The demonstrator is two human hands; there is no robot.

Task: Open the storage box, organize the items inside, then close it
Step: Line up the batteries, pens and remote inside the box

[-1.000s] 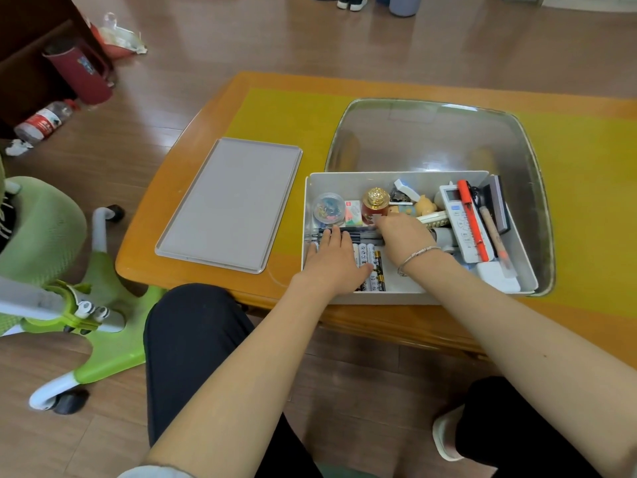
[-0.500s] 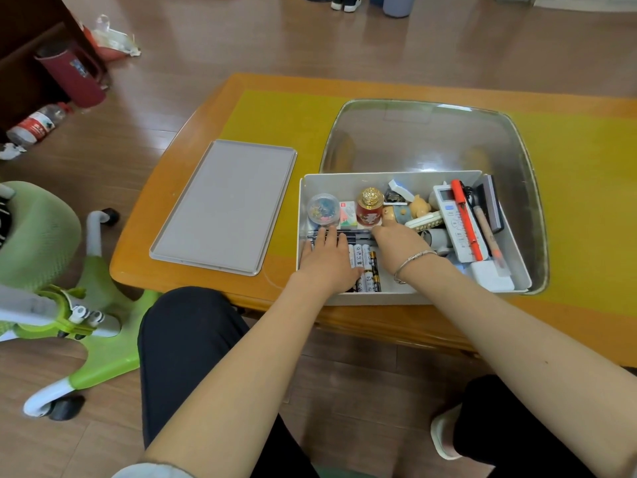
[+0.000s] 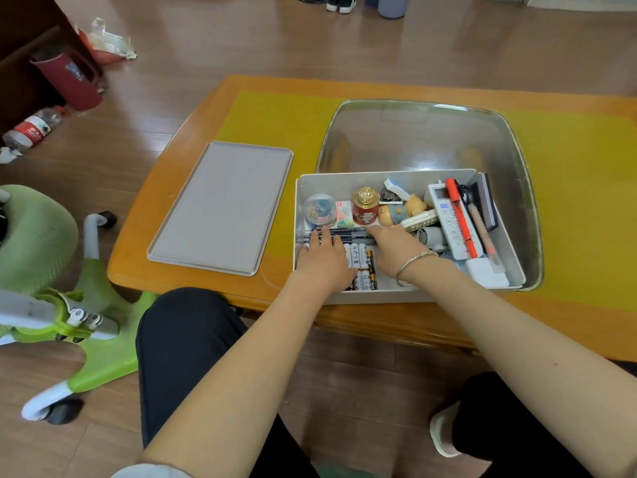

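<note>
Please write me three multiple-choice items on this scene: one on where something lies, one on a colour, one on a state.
1. Where does the lid lie?
A. on the table, left of the box
B. on the box
C. on the floor

2. What colour is the pen lying on the remote?
A. blue
B. red
C. green

3. In what state is the box?
A. shut
B. open, with both hands inside
C. open and empty

Answers:
1. A: the grey lid lies flat on the table, beside the left wall of the box.
2. B: the pen across the white remote at the box's right end is red.
3. B: the box has no lid on it, and the left hand and right hand rest among the batteries and dark pens.
</note>
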